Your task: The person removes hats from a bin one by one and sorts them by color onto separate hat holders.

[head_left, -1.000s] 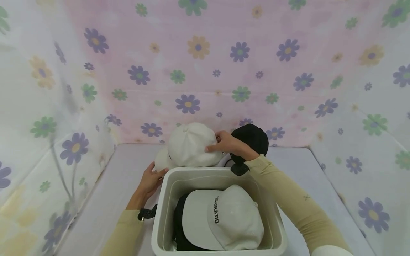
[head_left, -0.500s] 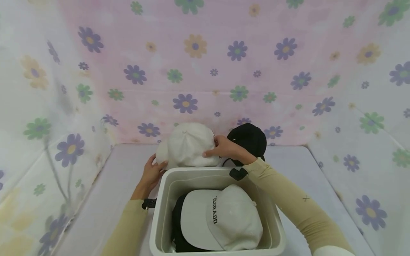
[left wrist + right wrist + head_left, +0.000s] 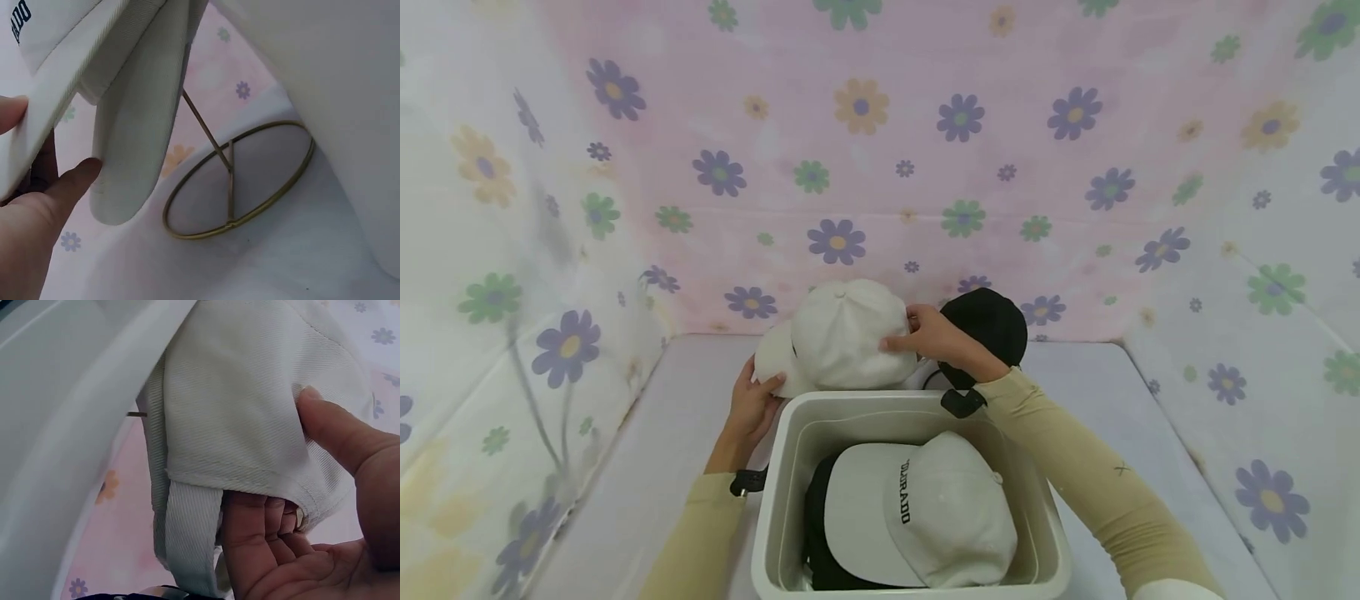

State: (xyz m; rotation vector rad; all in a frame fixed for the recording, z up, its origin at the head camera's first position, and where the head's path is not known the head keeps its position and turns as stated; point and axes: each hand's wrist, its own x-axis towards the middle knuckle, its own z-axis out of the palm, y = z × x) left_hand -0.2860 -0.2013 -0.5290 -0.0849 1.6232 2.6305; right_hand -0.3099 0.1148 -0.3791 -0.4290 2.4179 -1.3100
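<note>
behind the bin, we seem to be adjusting a white baseball cap, left hand pinching its brim, right hand its rear edge (fingers tucked inside), so next both hands should likely move together.

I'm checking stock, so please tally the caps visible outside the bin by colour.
White fabric caps with curved brims: 2, overlapping
Black rounded fabric cap: 1
Total: 3 visible; any hidden beneath can't be counted

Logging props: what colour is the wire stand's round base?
Brassy gold; the round base shows best in the left wrist view.
</note>
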